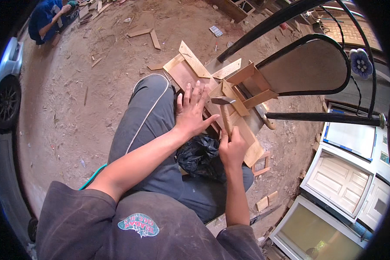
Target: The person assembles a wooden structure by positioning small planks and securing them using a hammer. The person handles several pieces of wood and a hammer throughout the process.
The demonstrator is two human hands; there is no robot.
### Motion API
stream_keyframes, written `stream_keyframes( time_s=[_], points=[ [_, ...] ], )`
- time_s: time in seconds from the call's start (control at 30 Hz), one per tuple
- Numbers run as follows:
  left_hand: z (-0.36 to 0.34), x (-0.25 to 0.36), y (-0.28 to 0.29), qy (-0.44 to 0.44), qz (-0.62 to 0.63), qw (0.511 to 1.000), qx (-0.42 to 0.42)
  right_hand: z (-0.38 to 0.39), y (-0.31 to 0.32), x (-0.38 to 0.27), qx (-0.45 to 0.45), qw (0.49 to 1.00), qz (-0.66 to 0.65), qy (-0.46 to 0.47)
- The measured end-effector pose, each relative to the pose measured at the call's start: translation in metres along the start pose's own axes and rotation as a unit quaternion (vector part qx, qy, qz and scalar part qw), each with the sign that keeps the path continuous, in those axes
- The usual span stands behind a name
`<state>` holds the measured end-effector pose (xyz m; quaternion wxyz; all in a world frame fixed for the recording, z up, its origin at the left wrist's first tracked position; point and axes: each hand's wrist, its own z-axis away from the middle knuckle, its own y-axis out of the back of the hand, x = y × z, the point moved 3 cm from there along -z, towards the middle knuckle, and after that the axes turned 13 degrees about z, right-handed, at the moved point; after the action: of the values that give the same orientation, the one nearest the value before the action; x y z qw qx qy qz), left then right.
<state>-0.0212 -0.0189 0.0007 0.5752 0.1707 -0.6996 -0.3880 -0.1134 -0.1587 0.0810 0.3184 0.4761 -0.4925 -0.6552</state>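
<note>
My right hand (233, 149) is closed around the wooden handle of a hammer (226, 118). The hammer's dark metal head hangs over small angled wood pieces on a long board (250, 138). Flat on that pale-brown wood lies my left hand (191, 113), its fingers spread and pointing away from me. Beyond its fingertips, an angled wooden strip (193, 60) sits at the board's far end. Several short pieces form a small wooden frame (252, 83) right of the hammer head. A tool with a wooden handle (268, 122) lies beside it, partly hidden.
A black plastic bag (199, 157) lies by my lap. Black metal bars (320, 118) and a rounded panel (305, 65) stand at the right. White panelled doors (340, 178) lean beyond. Wood scraps (145, 34) litter the dirt floor. A car (6, 102) and another person (47, 21) are at the left.
</note>
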Motion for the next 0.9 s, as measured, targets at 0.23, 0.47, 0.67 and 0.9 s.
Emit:
stream_keyframes(
  time_s=[0.23, 0.47, 0.67, 0.9],
  points=[
    [0.000, -0.002, -0.010, -0.006, 0.000, 0.999, 0.035, -0.003, 0.002, -0.002, -0.002, 1.000, 0.009, 0.005],
    [0.000, -0.001, -0.011, 0.023, 0.027, 0.999, 0.027, -0.004, 0.004, 0.000, 0.009, 1.000, -0.029, 0.007],
    [-0.001, -0.003, -0.013, 0.028, 0.036, 0.999, 0.020, -0.003, 0.007, -0.002, 0.000, 0.999, 0.028, 0.024],
    [0.000, -0.003, -0.014, 0.029, 0.027, 0.999, 0.022, 0.000, 0.014, -0.004, 0.051, 0.997, -0.064, 0.010]
  ],
)
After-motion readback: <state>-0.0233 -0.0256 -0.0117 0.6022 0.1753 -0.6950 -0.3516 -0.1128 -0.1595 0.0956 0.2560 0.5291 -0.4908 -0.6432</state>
